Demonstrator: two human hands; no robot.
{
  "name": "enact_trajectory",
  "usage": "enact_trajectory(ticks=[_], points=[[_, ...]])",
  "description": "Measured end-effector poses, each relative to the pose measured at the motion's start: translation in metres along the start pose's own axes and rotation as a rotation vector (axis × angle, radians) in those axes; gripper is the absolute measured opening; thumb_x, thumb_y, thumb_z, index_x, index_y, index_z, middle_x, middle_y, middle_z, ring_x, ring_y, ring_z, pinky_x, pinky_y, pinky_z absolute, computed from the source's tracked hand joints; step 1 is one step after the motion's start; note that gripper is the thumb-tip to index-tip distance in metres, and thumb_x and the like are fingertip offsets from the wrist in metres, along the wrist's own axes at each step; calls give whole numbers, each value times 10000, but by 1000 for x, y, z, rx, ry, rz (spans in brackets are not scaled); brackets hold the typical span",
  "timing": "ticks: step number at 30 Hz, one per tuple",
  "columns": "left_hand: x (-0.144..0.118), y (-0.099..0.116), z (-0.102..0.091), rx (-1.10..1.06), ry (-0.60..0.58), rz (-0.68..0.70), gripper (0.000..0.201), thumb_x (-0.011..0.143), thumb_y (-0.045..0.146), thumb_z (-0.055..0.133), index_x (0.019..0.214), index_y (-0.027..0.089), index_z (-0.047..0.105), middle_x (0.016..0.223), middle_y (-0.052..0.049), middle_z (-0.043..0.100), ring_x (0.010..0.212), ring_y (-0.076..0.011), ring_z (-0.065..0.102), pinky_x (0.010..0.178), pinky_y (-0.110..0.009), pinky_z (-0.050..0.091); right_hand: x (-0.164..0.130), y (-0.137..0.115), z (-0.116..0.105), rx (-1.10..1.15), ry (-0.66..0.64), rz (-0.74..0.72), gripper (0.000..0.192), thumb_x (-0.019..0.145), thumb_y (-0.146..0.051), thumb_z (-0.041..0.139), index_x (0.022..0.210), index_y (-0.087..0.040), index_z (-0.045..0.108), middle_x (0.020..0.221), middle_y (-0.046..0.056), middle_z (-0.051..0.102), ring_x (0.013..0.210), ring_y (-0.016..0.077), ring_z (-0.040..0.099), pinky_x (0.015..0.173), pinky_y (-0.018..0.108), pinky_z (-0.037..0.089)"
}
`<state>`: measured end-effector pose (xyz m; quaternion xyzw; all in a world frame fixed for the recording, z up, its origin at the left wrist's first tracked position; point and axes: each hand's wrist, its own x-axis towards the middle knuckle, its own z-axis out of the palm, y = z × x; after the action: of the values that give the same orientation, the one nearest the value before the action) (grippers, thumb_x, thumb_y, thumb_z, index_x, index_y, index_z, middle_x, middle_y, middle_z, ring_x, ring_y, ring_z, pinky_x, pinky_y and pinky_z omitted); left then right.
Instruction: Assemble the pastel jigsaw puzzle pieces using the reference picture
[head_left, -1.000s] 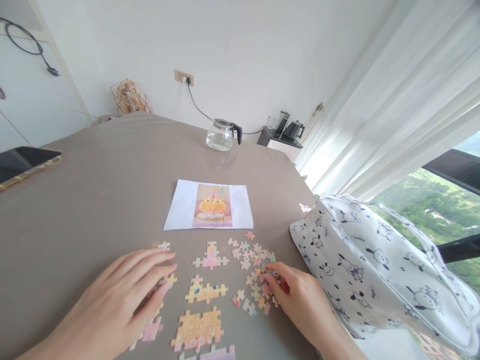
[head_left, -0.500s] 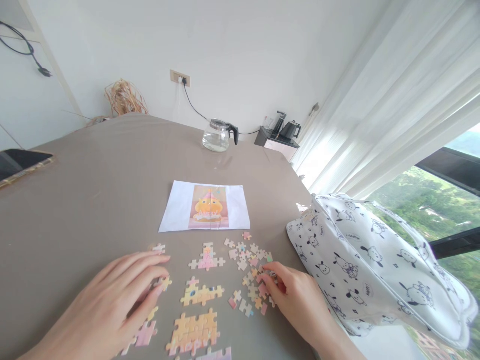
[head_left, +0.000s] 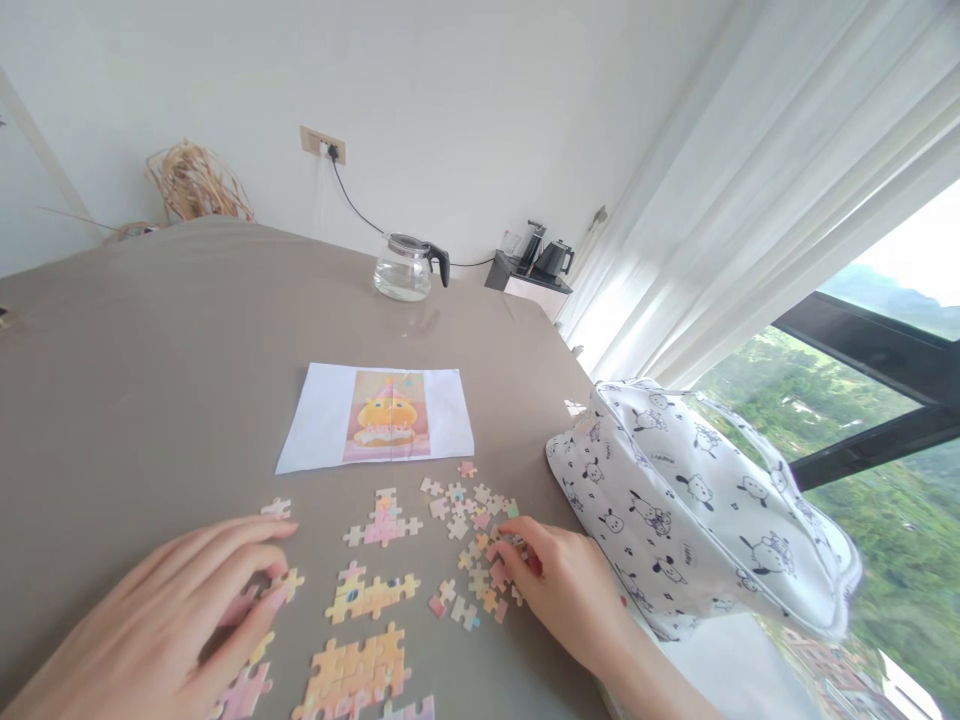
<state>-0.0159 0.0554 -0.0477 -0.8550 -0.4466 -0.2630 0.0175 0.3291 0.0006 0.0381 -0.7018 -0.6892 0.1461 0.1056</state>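
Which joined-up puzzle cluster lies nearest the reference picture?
The small pink cluster, just below the reference picture. The yellow cluster and the orange cluster lie farther down the table.

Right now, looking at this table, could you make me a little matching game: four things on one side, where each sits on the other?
Things:
1. glass jug
2. picture sheet
3. printed bag
4. loose puzzle pieces

Places:
A. at the table's right edge, by the window
B. at the right hand's fingertips
C. far end of the table, near the wall
D. middle of the table, just beyond the puzzle pieces

Pairs: 1-C, 2-D, 3-A, 4-B
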Motion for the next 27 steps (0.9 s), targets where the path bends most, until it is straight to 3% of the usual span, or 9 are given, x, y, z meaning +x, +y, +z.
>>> enact_trajectory(ticks=[9,18,27], points=[[-2,-1,3,-20,-22,32,131,897,385,502,862,274,561,1191,-43,634,1131,-259,584,886,-398,441,13,-9,-6,-98,32,67,198,930,-231,556,1068,-234,698,694,0,667,660,192,617,590,249,335],[1,6,3,-75,-62,-49,203,921,422,439,829,291,564,1181,-3,643,1152,-251,562,913,-421,421,45,-30,-6,-89,-40,17,162,912,-270,596,1017,-231,713,709,-4,671,672,181,610,576,247,307],[4,13,0,-110,-28,-54,211,939,392,421,860,288,586,1162,7,661,1140,-227,578,931,-392,419,49,-28,-3,-53,-79,36,131,925,-233,557,933,-231,687,639,-28,632,628,164,584,557,242,302]])
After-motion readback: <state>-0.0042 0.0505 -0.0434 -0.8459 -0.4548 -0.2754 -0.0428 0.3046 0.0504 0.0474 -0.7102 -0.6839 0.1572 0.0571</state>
